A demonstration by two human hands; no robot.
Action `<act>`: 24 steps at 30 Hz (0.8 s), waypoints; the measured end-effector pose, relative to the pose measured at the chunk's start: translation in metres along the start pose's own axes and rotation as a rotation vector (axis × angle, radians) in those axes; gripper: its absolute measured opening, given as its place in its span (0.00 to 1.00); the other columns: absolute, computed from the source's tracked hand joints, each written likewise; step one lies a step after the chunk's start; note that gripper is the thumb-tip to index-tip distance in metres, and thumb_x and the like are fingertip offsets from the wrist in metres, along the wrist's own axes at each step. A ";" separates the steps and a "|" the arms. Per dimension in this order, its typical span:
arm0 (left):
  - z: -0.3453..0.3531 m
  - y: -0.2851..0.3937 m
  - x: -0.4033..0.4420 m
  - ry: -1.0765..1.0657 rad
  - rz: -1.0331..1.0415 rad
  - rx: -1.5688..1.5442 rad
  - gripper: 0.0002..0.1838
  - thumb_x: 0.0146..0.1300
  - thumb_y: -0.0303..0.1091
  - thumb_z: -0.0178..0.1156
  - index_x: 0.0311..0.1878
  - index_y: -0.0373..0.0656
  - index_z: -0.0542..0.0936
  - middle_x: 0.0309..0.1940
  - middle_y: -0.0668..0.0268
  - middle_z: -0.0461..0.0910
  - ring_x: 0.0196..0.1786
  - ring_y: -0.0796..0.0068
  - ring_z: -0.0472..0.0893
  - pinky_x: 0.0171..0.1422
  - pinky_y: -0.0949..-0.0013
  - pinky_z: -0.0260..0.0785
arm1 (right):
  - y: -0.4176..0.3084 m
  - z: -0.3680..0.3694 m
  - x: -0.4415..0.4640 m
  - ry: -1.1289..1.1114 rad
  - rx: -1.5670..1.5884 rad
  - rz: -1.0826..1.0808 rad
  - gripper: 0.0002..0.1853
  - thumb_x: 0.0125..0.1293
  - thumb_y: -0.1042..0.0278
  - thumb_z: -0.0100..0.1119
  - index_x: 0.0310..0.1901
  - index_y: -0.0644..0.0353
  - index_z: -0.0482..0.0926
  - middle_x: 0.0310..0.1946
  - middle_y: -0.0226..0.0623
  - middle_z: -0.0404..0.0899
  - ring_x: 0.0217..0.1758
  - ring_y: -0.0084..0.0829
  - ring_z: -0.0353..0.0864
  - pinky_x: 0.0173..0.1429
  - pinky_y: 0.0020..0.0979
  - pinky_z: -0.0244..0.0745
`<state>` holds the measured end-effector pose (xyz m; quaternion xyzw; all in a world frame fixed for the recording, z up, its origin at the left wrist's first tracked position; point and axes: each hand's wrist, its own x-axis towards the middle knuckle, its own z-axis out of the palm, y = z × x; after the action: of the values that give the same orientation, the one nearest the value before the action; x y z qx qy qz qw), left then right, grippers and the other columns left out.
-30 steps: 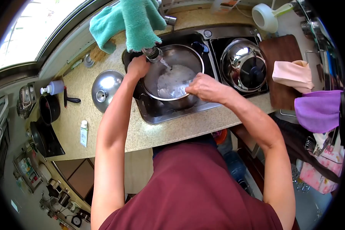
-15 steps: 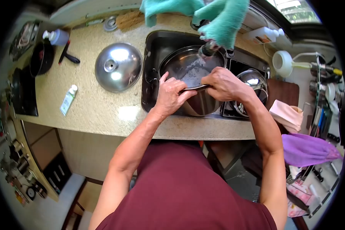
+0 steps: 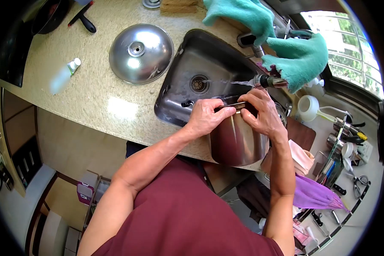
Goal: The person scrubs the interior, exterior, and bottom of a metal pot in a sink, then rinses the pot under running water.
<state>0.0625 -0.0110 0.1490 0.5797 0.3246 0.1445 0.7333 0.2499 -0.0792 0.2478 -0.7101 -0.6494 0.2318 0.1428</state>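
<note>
A tall stainless steel pot (image 3: 238,143) is tilted at the near right edge of the sink (image 3: 166,89), its shiny outer wall facing me. My left hand (image 3: 209,115) grips the pot's rim, thumb pressed along it. Close beside it my right hand (image 3: 262,112) is closed on the same rim. The inside of the pot is hidden. Water runs from the faucet (image 3: 264,81) into the sink towards the drain (image 3: 199,84). A domed metal lid (image 3: 140,55) lies on the counter left of the sink.
Green cloths (image 3: 301,64) hang over the faucet area. A white-capped tube (image 3: 64,77) and a black-handled tool (image 3: 83,19) lie on the counter (image 3: 102,98). At right are a brown board (image 3: 301,130), a purple cloth (image 3: 318,192) and a utensil rack (image 3: 339,141).
Both hands have lifted the pot out of the sink and moved it right and towards me, tilted. The sink basin and drain now show. My view has turned right.
</note>
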 end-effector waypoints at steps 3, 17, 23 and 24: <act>0.003 -0.009 0.000 -0.011 -0.065 -0.014 0.18 0.67 0.44 0.70 0.30 0.37 0.85 0.19 0.77 0.74 0.27 0.89 0.68 0.29 0.73 0.61 | 0.002 0.002 0.002 -0.073 0.010 0.048 0.16 0.53 0.68 0.60 0.44 0.61 0.83 0.38 0.43 0.79 0.46 0.46 0.77 0.57 0.43 0.73; 0.012 -0.032 0.012 -0.037 -0.192 -0.151 0.22 0.68 0.49 0.68 0.28 0.38 0.84 0.20 0.79 0.72 0.27 0.89 0.66 0.27 0.72 0.58 | 0.018 0.012 0.015 -0.120 0.137 0.011 0.15 0.57 0.72 0.57 0.46 0.68 0.81 0.40 0.49 0.82 0.42 0.54 0.82 0.50 0.46 0.75; 0.011 -0.024 0.012 -0.040 -0.221 -0.173 0.23 0.67 0.50 0.68 0.28 0.38 0.84 0.20 0.77 0.73 0.27 0.89 0.67 0.28 0.71 0.59 | 0.021 0.011 0.015 -0.130 0.146 0.031 0.15 0.58 0.70 0.59 0.46 0.67 0.80 0.38 0.49 0.82 0.41 0.54 0.82 0.49 0.46 0.76; 0.010 -0.019 0.012 -0.040 -0.221 -0.172 0.23 0.67 0.50 0.68 0.28 0.38 0.84 0.20 0.77 0.73 0.27 0.89 0.67 0.28 0.71 0.59 | 0.020 0.008 0.016 -0.129 0.146 0.030 0.15 0.58 0.70 0.59 0.46 0.67 0.80 0.38 0.49 0.82 0.41 0.54 0.82 0.49 0.46 0.76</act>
<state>0.0747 -0.0173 0.1282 0.4782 0.3581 0.0788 0.7980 0.2634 -0.0663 0.2292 -0.6910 -0.6278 0.3261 0.1485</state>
